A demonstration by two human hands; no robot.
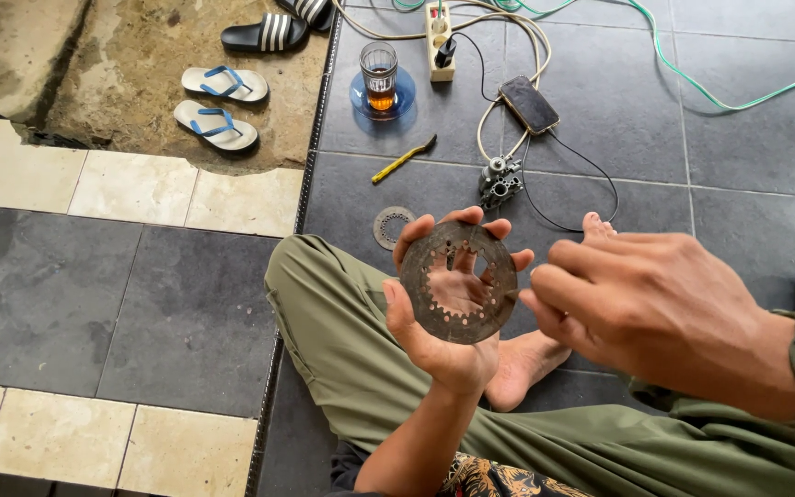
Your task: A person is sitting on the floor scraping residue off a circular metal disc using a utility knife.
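Two hands work on one toothed metal ring, a flat rusty disc with notches round its inner opening. The left hand cups it, fingers curled round the rim, holding it above the crossed legs, nearer the person than the second disc on the floor tiles. The right hand, half closed with fingers bunched, touches the ring's right edge and grips nothing else. This looks like inspection; turning it would need a light pinch. Being round, the ring has no long axis; its face tilts up toward the camera.
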